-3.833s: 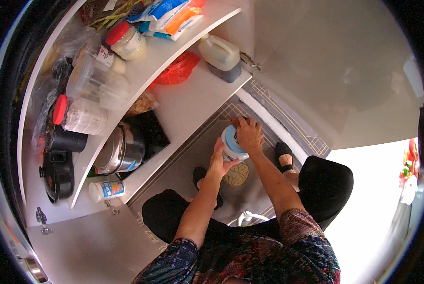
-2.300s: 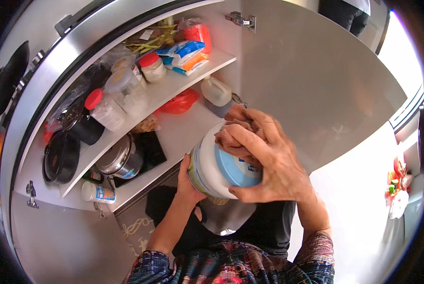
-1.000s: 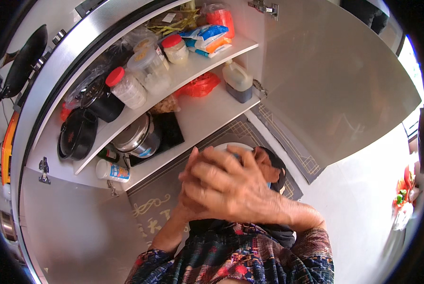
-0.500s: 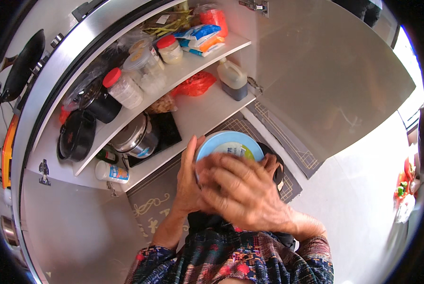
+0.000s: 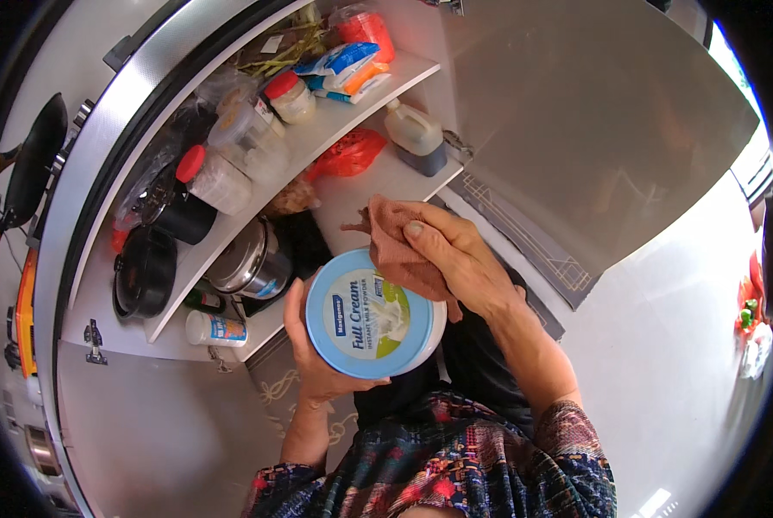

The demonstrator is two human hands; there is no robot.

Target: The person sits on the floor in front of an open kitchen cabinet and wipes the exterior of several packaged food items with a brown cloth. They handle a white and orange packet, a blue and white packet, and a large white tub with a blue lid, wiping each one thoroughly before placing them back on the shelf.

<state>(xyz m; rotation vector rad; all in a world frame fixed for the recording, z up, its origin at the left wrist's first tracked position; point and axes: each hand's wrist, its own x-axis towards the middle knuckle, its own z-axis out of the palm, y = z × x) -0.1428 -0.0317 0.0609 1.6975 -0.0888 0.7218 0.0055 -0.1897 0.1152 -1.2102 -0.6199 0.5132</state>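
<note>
A round milk powder tub (image 5: pixel 365 341) with a light blue lid is tilted so that its printed top faces up. My left hand (image 5: pixel 313 367) grips its left and lower side, thumb along the rim. My right hand (image 5: pixel 460 250) pinches a crumpled brown cloth (image 5: pixel 403 250), which hangs against the upper right edge of the lid. Most of the tub's white wall is hidden under the lid; a strip of it shows at the right.
An open cabinet holds red-lidded jars (image 5: pixel 218 177), black pots (image 5: pixel 145 272), a steel pot (image 5: pixel 248 259), a jug of dark liquid (image 5: pixel 416 138) and a white bottle (image 5: pixel 216 330). Its open doors (image 5: pixel 602 129) flank me. A patterned mat (image 5: pixel 524 229) lies on the floor.
My right hand has moved off the lid, up and to the right, with the cloth now plainly in view. The tub has shifted down and left, its lid turned toward me.
</note>
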